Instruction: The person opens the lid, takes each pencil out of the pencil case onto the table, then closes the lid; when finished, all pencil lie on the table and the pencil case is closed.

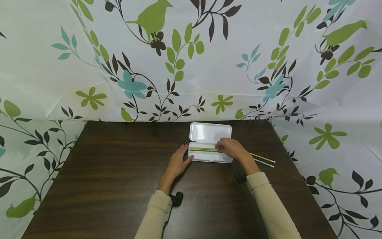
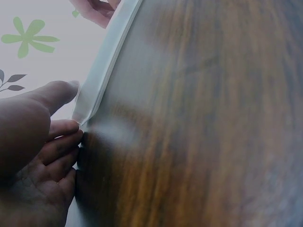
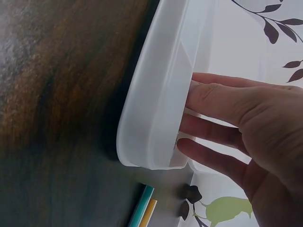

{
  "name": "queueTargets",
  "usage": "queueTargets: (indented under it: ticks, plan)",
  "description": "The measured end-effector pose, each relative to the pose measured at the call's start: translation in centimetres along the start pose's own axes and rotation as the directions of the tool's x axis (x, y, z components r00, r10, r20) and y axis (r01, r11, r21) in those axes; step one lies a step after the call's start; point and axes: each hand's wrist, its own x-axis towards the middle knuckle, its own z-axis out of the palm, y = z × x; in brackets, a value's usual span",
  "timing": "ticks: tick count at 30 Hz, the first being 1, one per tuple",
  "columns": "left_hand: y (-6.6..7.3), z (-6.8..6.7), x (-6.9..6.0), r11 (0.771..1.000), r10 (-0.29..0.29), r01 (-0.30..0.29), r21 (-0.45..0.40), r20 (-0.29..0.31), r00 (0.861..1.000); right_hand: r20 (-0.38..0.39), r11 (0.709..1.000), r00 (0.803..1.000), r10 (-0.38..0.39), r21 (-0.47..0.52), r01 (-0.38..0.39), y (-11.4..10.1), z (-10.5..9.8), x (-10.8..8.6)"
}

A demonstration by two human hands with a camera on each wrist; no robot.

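Observation:
A white pencil case (image 1: 210, 159) lies on the dark table with its lid (image 1: 213, 132) raised at the back. Yellow pencils (image 1: 203, 149) lie lengthwise inside the tray. My right hand (image 1: 231, 148) reaches into the tray's right half and pinches a pencil there; in the right wrist view the case wall (image 3: 147, 123) hides most of what its fingertips touch. My left hand (image 1: 177, 161) rests at the case's left end, fingers fairly straight. The left wrist view shows its thumb (image 2: 59, 94) and fingertips against the case's corner (image 2: 85, 111).
Two more pencils, one yellow (image 1: 264, 158) and one teal-patterned (image 1: 265, 163), lie on the table (image 1: 125, 176) just right of the case. Behind the table hangs a cloth (image 1: 209, 66) with printed birds and leaves. A dark device sits at each wrist.

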Motion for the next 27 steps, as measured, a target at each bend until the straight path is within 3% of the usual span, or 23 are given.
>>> queueTargets:
  ticks: [27]
  plan:
    - [0.12,-0.09,0.01,1.0,-0.005,0.004,0.005,0.003,1.0,-0.008,1.0,1.0,0.004,-0.007,-0.004,-0.15,0.09,-0.1]
